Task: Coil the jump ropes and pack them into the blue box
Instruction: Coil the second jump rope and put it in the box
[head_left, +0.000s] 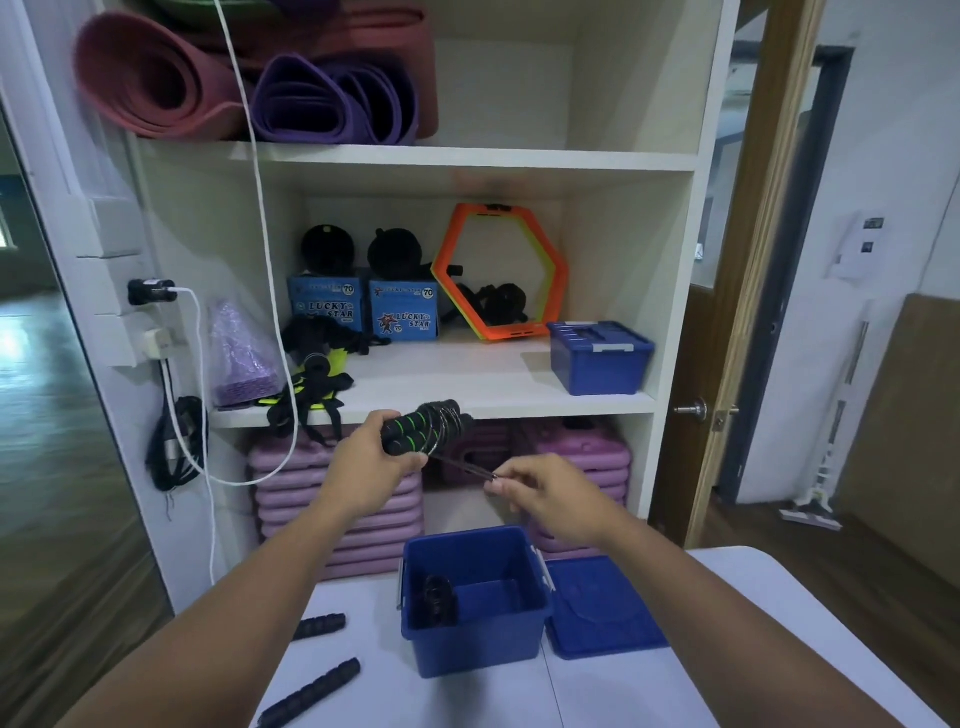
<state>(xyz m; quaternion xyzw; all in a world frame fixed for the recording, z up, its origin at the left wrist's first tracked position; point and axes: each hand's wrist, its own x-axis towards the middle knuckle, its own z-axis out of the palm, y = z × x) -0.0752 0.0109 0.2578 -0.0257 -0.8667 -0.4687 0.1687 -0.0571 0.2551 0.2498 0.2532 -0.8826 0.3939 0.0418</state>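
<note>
Mid-coil above the blue box at the table's far edge: left hand clenched round both jump-rope handles, right hand pinching the cord's tail; next, probably, wrapped, tucked and lowered in beside the coiled rope.

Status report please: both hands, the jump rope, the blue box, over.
Left hand grips jump rope handles, cord partly coiled. Right hand pinches cord tail. Blue box open below, one coil inside. Path clear.
</note>
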